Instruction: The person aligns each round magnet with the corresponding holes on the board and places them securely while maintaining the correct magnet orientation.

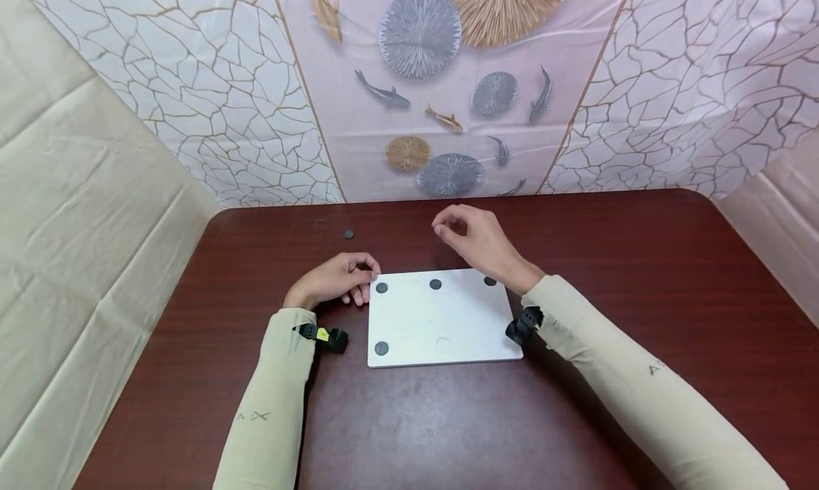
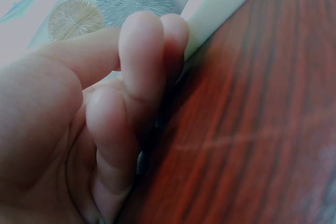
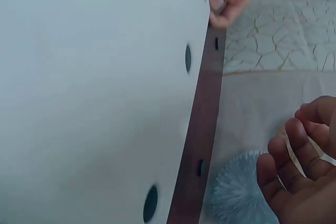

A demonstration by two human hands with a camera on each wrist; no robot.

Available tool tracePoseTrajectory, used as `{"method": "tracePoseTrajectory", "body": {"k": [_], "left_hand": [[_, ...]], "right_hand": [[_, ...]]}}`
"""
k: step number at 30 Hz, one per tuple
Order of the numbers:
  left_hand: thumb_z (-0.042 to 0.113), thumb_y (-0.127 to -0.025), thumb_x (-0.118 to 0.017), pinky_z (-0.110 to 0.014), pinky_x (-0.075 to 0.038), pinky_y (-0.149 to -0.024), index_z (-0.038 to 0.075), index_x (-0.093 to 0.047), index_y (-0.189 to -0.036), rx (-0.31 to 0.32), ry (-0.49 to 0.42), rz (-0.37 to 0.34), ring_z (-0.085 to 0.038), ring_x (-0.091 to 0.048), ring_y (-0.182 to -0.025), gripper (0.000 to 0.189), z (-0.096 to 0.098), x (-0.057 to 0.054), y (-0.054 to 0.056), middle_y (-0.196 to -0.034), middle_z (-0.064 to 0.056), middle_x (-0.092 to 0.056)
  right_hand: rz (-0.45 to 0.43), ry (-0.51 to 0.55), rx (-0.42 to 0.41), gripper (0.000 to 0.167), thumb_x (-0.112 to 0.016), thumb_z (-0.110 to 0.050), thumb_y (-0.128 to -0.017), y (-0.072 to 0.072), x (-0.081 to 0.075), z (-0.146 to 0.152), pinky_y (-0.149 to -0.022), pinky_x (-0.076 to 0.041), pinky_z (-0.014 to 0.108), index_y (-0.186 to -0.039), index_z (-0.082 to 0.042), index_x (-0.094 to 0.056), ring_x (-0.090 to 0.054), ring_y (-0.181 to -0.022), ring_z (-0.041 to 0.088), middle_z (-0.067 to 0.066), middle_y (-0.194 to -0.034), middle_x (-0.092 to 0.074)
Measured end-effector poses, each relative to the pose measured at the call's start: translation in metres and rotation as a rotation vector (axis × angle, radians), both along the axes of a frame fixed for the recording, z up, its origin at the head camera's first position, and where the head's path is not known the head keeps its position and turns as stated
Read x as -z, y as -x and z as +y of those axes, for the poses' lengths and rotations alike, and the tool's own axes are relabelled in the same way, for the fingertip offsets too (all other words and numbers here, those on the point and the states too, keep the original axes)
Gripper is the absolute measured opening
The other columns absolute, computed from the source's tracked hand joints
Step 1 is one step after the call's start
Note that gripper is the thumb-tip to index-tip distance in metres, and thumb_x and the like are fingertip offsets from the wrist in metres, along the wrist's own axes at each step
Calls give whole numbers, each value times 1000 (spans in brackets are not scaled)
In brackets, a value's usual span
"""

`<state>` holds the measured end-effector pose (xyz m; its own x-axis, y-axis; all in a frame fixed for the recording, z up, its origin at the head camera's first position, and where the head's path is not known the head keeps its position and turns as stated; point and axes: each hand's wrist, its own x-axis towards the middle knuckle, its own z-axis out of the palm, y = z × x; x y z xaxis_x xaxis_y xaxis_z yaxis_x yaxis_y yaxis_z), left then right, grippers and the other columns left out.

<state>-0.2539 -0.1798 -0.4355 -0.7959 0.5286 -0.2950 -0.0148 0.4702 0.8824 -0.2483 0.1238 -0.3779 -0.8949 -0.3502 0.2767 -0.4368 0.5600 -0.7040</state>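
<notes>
A white rectangular board (image 1: 416, 319) lies on the table, with several dark round discs on its face, one at its lower left (image 1: 381, 348). A faint ring marks its lower middle. At the board's upper left corner, my left hand (image 1: 335, 277) has curled fingers, with thumb and index finger holding the corner. Beyond the board's far edge hovers my right hand (image 1: 480, 241), thumb and index close together, the other fingers loosely bent. I see nothing between them. Under this hand, in the right wrist view, a small dark disc (image 3: 200, 167) rests on the table.
Another loose dark disc (image 1: 348, 234) lies on the dark red-brown table (image 1: 608, 255) behind my left hand. A patterned cloth (image 1: 358, 141) hangs along the table's far edge, and a pale cloth (image 1: 83, 212) hangs at the left.
</notes>
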Motion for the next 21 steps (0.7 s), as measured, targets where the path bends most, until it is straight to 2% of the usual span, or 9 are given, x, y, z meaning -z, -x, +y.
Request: {"method": "tracePoseTrajectory", "body": {"k": [11,17,21], "left_hand": [[15,-109,-56,-24,-49,-55,4,-63,-118,-13,22,25,-15,-68,-63,16,-1,-4,2,-75,-6,-72],[15,-108,-57,-24,-48,-55,4,-62,-117,-11,17,3,-14,-67,-63,16,0,1,0,-74,-4,-71],[15,-107,-58,-24,-48,-54,4,-62,-117,-13,2,6,-13,-67,-61,15,2,3,-1,-73,-4,-71]], "right_hand": [[-88,-14,11,18,-68,-9,-102,38,0,3,-94,-50,43,-119,-5,-71,-66,-103,29,13,-110,-73],[-198,-30,42,24,-68,-5,-101,51,4,6,-91,-51,40,-124,0,-67,-66,-108,32,18,-118,-69],[-273,-51,59,25,-64,-6,-104,59,6,9,-83,-52,36,-127,2,-66,-66,-102,36,20,-121,-68]]}}
